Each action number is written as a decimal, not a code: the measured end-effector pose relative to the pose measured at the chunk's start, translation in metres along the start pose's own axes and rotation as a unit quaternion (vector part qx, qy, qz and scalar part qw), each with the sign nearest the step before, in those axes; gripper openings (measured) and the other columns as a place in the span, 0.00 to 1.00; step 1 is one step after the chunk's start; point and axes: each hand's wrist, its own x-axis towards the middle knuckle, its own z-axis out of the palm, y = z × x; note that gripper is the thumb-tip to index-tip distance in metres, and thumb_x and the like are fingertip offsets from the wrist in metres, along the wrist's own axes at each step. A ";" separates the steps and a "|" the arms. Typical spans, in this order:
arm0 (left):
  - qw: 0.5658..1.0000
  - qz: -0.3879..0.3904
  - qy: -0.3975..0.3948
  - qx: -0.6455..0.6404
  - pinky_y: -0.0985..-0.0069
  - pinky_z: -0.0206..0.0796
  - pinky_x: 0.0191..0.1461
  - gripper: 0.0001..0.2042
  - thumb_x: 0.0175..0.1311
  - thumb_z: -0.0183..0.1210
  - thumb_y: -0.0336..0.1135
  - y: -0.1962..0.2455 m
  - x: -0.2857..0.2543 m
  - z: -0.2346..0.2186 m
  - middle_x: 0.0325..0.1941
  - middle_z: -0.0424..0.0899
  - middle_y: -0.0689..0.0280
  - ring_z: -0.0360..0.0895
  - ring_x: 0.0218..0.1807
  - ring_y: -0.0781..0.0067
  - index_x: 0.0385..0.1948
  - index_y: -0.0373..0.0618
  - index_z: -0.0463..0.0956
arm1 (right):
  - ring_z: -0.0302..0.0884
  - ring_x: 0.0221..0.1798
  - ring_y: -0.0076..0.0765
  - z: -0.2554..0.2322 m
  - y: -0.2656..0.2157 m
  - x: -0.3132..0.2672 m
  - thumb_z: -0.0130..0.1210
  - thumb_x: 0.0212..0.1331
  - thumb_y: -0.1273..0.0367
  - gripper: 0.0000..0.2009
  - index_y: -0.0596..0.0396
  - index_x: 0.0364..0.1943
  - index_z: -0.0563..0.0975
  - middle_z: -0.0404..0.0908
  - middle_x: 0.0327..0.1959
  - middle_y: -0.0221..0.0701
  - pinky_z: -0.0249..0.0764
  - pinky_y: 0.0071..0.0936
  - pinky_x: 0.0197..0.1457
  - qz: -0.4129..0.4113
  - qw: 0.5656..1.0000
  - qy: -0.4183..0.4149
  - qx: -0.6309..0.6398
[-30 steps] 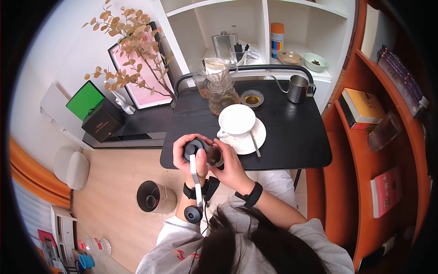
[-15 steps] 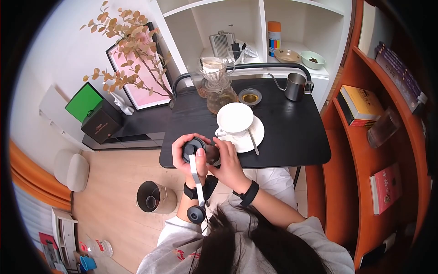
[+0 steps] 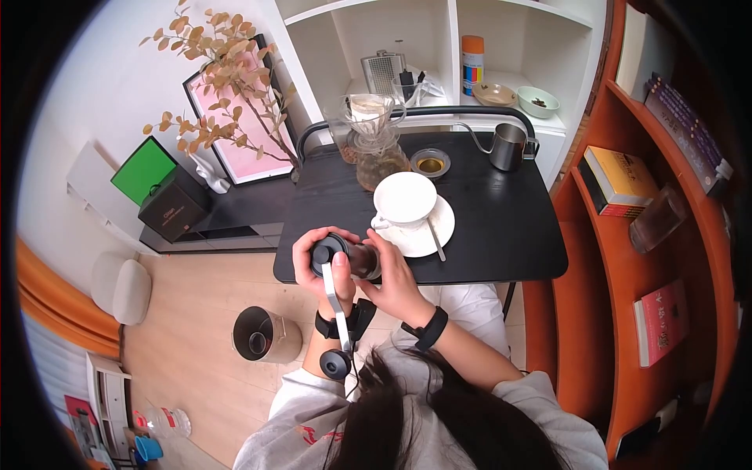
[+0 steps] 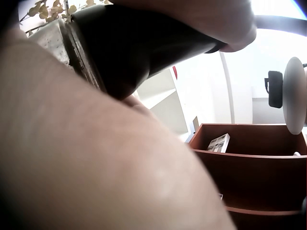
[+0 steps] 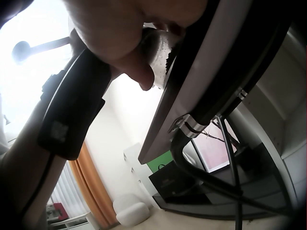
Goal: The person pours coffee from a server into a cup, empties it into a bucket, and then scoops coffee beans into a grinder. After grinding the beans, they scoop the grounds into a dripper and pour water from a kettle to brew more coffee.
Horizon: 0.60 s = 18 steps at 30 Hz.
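Observation:
A hand coffee grinder (image 3: 363, 261) with a black lid and a long metal crank is held on its side, just in front of the table edge. My left hand (image 3: 304, 268) grips its lidded end, the thumb lying over the top beside the crank. The crank's round black knob (image 3: 335, 364) hangs over my left forearm. My right hand (image 3: 398, 288) holds the other end, where the right wrist view shows a clear jar (image 5: 162, 52) with dark grounds inside. A white cup (image 3: 406, 196) on a saucer (image 3: 440, 239) with a spoon (image 3: 436, 241) stands just beyond my hands.
On the black table (image 3: 501, 227) stand a glass coffee server (image 3: 381, 166) with a filter-lined dripper (image 3: 368, 113), a small round dish (image 3: 431, 163) and a gooseneck kettle (image 3: 509, 147). A bin (image 3: 286, 337) is on the floor at left. Orange shelves (image 3: 599, 305) rise at right.
Both hands keep their hold on the grinder, which has shifted very slightly left. The crank has hardly moved, and the table things stay put.

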 end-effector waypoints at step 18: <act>0.996 -0.023 0.067 -0.047 0.65 0.73 0.41 0.18 0.60 0.56 0.38 0.000 0.024 -0.004 0.36 0.78 0.54 0.79 0.34 0.61 0.49 0.38 0.67 | 0.68 0.58 0.56 0.007 -0.001 -0.002 0.71 0.45 0.67 0.42 0.62 0.64 0.59 0.68 0.57 0.48 0.65 0.45 0.62 0.009 0.996 0.024 -0.086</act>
